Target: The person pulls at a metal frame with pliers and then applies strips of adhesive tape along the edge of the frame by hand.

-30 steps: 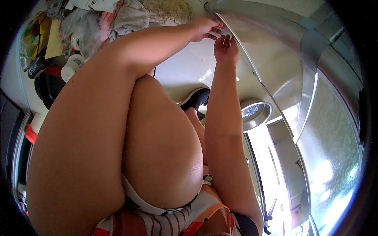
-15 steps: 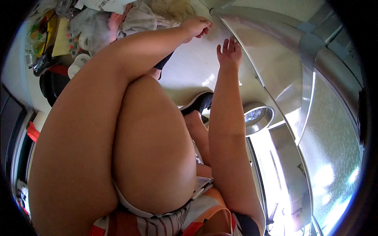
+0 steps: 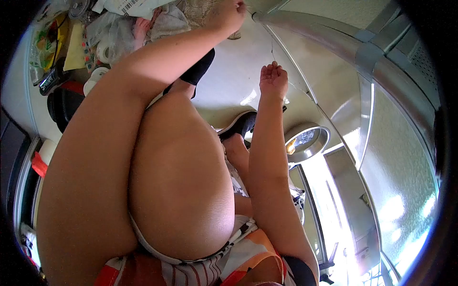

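Observation:
My left hand (image 3: 230, 16) is at the top of the view, its fingers curled in a pinch; what sits between them is too small to make out. Brown woven cloth (image 3: 196, 12) lies just beside and under it. Lower and to the right, my right hand (image 3: 273, 82) has its palm up and its fingers drawn together. A very thin thread (image 3: 272, 47) rises from its fingertips toward the upper left and is hard to follow. Both hands are apart, above a pale shiny surface (image 3: 229, 81).
A metal tube frame (image 3: 315, 35) runs along the upper right. Below it stands a round steel bowl (image 3: 325, 138) with bluish and yellow things inside. Plastic bags (image 3: 117, 35), a white package (image 3: 131, 5) and a dark bottle (image 3: 53, 78) crowd the upper left. A black shoe (image 3: 241, 125) is below.
My left hand has moved up and slightly left. My right hand has come down a little, and its spread fingers have closed together. A thin thread now shows above it.

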### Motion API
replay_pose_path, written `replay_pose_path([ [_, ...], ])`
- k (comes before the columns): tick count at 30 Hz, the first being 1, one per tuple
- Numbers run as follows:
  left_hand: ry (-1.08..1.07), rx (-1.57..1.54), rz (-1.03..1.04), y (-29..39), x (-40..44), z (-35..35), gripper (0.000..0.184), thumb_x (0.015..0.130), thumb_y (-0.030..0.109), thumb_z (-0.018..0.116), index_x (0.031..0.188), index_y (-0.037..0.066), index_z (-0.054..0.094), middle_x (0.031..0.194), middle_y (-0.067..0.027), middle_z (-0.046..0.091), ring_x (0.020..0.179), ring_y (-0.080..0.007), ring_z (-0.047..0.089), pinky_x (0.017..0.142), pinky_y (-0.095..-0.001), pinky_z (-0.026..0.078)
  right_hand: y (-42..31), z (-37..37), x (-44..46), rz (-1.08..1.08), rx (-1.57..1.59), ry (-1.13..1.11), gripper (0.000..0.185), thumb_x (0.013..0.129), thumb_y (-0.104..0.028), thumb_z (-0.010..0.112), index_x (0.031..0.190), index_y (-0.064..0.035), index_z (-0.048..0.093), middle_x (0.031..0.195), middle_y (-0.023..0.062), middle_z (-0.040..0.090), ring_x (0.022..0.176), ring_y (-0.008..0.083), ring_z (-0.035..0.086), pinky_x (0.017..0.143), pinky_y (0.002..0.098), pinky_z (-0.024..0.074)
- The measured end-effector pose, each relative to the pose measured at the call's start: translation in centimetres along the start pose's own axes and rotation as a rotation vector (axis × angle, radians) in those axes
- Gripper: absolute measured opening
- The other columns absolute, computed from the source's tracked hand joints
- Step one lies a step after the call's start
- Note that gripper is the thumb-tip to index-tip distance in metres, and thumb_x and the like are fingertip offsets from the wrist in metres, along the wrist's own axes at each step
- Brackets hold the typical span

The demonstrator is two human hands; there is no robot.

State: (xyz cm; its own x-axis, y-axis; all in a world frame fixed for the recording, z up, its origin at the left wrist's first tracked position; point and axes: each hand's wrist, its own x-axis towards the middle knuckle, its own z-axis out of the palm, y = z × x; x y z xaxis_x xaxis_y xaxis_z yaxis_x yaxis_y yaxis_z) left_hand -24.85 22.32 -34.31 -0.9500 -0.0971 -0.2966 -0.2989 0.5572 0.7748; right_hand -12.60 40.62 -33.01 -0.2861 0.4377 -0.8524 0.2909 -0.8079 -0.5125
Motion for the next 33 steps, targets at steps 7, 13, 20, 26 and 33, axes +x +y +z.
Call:
replay_pose_path([
  [7, -0.560, -0.194, -0.318, -2.4, -4.9, 0.4, 0.043, 0.078, 0.034, 0.056, 0.109, 0.005, 0.050, 0.086, -0.0071, 0.060, 0.068, -0.0130, 0.056, 0.059, -0.0287, 0.044, 0.2, -1.6, -2.1, 0.081, -0.005, 0.128, 0.008, 0.075, -0.008, 0.040, 0.068, -0.0066, 0.042, 0.070, 0.0091, 0.052, 0.063, 0.0212, 0.049, 0.060, 0.0374, 0.0452],
  [13, -0.828, -0.646, -0.640, 1.3, -6.3, 4.1, 0.045, 0.077, 0.038, 0.061, 0.109, 0.008, 0.050, 0.082, -0.0005, 0.060, 0.069, -0.0111, 0.054, 0.062, -0.0255, 0.042, -0.2, -5.1, -5.3, 0.136, -0.145, 0.160, 0.006, 0.073, -0.010, 0.041, 0.069, -0.0070, 0.044, 0.072, 0.0086, 0.054, 0.069, 0.0232, 0.051, 0.069, 0.0417, 0.0450],
  [20, -0.864, -0.487, -0.606, -0.5, -6.3, 4.1, 0.030, 0.079, 0.031, 0.061, 0.101, 0.011, 0.053, 0.073, 0.0011, 0.052, 0.061, -0.0090, 0.046, 0.053, -0.0241, 0.041, -1.1, -6.9, -6.5, 0.153, -0.181, 0.040, 0.006, 0.073, -0.012, 0.043, 0.069, -0.0084, 0.045, 0.074, 0.0082, 0.054, 0.071, 0.0229, 0.051, 0.071, 0.0435, 0.0442],
  [26, -1.026, -0.623, -0.815, 2.4, -8.5, 5.2, 0.029, 0.079, 0.032, 0.061, 0.093, 0.008, 0.052, 0.078, -0.0011, 0.054, 0.067, -0.0117, 0.053, 0.053, -0.0285, 0.044, -2.2, -8.5, -7.9, 0.182, -0.156, 0.039, 0.007, 0.072, -0.012, 0.043, 0.066, -0.0082, 0.045, 0.069, 0.0079, 0.052, 0.065, 0.0232, 0.050, 0.068, 0.0436, 0.0446],
  [33, -1.167, -0.542, -0.909, 1.0, -9.8, 5.0, 0.017, 0.081, 0.025, 0.059, 0.087, 0.010, 0.054, 0.070, -0.0009, 0.057, 0.057, -0.0116, 0.052, 0.052, -0.0262, 0.046, -2.8, -9.2, -8.6, 0.187, -0.201, 0.039, 0.006, 0.070, -0.009, 0.044, 0.065, -0.0077, 0.046, 0.064, 0.0075, 0.051, 0.059, 0.0230, 0.050, 0.063, 0.0428, 0.0481],
])
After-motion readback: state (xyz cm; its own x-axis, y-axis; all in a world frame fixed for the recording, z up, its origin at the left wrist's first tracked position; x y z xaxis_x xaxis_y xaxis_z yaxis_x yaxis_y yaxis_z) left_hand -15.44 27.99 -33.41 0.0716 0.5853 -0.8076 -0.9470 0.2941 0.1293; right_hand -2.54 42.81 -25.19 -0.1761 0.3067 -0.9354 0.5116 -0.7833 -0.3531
